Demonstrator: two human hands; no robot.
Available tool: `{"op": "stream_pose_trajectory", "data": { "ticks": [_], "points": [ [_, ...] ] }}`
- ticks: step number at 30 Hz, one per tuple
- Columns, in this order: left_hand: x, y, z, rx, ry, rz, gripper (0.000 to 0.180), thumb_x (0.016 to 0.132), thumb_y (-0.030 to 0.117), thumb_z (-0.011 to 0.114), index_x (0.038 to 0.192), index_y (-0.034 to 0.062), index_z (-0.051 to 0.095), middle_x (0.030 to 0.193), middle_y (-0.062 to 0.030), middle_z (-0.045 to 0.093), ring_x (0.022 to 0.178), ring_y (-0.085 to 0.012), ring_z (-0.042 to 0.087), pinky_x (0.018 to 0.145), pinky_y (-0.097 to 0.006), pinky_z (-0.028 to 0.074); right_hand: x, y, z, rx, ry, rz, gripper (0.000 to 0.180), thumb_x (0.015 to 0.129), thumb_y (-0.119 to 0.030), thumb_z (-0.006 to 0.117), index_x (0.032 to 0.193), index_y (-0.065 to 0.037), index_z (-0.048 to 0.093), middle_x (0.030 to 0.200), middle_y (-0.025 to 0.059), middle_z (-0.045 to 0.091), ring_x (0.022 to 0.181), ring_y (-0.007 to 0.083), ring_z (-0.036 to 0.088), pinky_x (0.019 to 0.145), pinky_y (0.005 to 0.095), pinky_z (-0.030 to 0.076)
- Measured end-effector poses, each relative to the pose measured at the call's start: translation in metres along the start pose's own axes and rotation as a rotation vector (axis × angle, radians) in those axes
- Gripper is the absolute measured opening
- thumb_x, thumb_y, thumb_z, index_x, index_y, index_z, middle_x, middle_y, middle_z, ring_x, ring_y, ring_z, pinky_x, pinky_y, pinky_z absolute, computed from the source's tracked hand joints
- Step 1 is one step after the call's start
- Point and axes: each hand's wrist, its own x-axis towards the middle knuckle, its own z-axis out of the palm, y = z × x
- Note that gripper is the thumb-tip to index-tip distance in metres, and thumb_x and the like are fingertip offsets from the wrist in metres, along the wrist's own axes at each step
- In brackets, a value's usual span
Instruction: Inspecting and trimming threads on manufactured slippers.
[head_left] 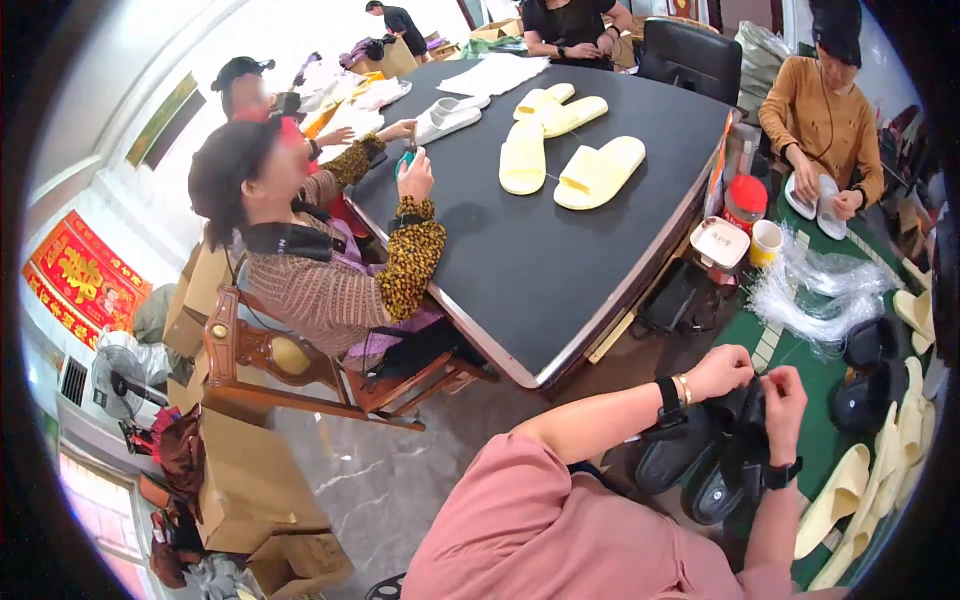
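Both my hands meet above a pair of black slippers at the green table's near side. My left hand, with a black wristband and a bracelet behind it, has its fingers pinched together. Close beside it my right hand is pinched too, right at the upper part of the right-hand slipper. Whatever lies between my fingertips is too small to make out. Just beyond my hands a loose bundle of clear plastic strands is spread on the green tabletop.
Yellow slippers line the right edge, near more black slippers. A white-lidded tub, yellow cup and red-lidded jar stand beyond. Co-workers sit around the dark table; one holds scissors, another handles white slippers.
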Motion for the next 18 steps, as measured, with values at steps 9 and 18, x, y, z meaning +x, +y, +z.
{"op": "stream_pose_trajectory", "data": {
  "ticks": [9, 18],
  "points": [
    [-0.016, -0.005, 0.010, 0.124, 0.058, 0.059, 0.017, 0.090, 0.015, 0.061, 0.090, -0.0003, 0.067, 0.080, -0.0062, 0.068, 0.075, -0.0106, 0.061, 0.067, -0.028, 0.050, 0.000, -0.015, 0.008, -0.100, 0.042, 0.036, 0.011, 0.081, -0.008, 0.063, 0.089, 0.000, 0.066, 0.083, 0.0134, 0.068, 0.072, 0.0215, 0.066, 0.067, 0.0321, 0.051],
    [-0.018, 0.003, 0.005, 0.161, 0.051, 0.045, 0.015, 0.088, 0.012, 0.063, 0.093, -0.0020, 0.067, 0.080, -0.0061, 0.069, 0.070, -0.0103, 0.062, 0.065, -0.026, 0.049, -0.005, -0.017, 0.018, -0.159, 0.087, -0.005, 0.012, 0.081, -0.009, 0.064, 0.091, -0.003, 0.064, 0.080, 0.0109, 0.065, 0.078, 0.0289, 0.063, 0.071, 0.0378, 0.050]
  ]
}}
